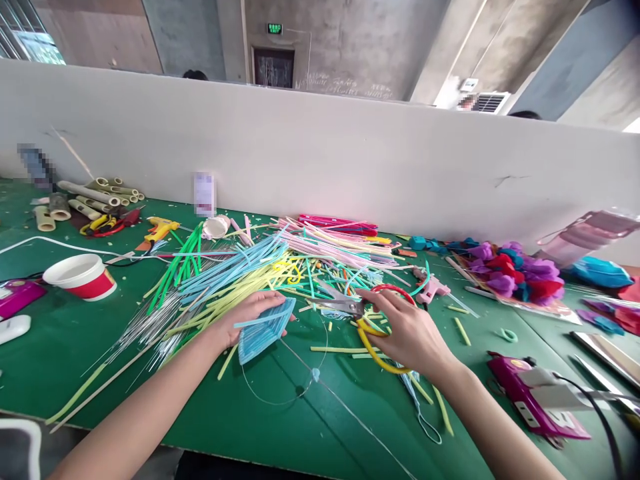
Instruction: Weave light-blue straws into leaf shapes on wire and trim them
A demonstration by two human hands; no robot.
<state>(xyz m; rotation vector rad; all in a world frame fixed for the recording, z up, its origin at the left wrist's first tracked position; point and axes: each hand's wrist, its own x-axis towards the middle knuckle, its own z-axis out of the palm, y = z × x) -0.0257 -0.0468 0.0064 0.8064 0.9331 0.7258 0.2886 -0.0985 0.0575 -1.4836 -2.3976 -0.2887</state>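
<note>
My left hand [260, 308] is closed on a flat light-blue piece made of pipe cleaners [265, 335] laid side by side; one loose blue end sticks out to its left. From this piece a thin wire [345, 403] with a small blue knot runs down to the right, and a fine loop curves below it. In my right hand [407, 327] is a pair of scissors [353, 307] with yellow and red handles. Its blades are spread and point left toward the blue piece, apart from it. Behind both hands lie yellow pipe cleaners [240, 293] and blue pipe cleaners [235, 267].
Bamboo tubes [95, 200], a yellow glue gun [163, 228] and a paper cup [80, 277] stand left. At right are purple and red flowers [520, 270], a pink glue gun [433, 287] and a power strip [533, 400]. A white partition [320, 153] closes off the back.
</note>
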